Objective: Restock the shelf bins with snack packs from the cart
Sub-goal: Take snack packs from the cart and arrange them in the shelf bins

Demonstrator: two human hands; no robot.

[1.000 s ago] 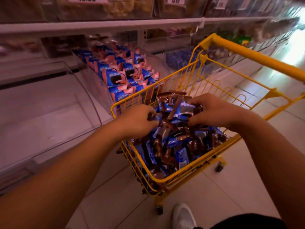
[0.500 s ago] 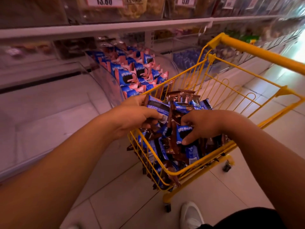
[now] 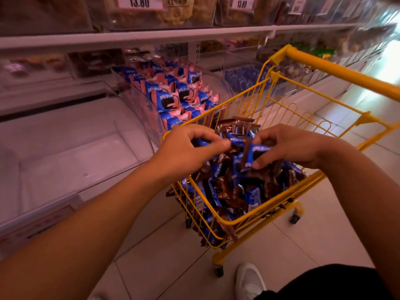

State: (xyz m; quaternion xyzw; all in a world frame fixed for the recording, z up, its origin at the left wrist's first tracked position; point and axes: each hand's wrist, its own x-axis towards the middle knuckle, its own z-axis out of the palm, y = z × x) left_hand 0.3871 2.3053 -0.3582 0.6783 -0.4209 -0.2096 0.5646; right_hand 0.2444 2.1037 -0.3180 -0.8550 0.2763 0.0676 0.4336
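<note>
Snack packs (image 3: 236,185) fill the yellow cart (image 3: 218,223) at centre-right of frame, blue-and-brown wrappers heaped to the rim. Step in hand: gathering a load from the top of the heap. Left hand (image 3: 186,148) sits over the cart's left rim, fingers curled and pinching a blue pack (image 3: 234,141) at thumb and fingertips. Right hand (image 3: 290,146) grips another blue pack (image 3: 253,153), thumb under, fingers curled over the top edge. Both packs are just above the pile, touching neighbours.

Left of the cart: a clear bin (image 3: 138,100) of blue-and-pink packs (image 3: 171,98), already well stocked. Further left, the big clear bin (image 3: 71,152) at mid-left of frame looks bare inside, so probably the target, though I can't confirm which bin takes these.

Next move, my read: lift both hands clear of the wire rim, swing left, drop over the bin's front lip. Risk: loose packs snagging and spilling onto the floor (image 3: 164,263).
</note>
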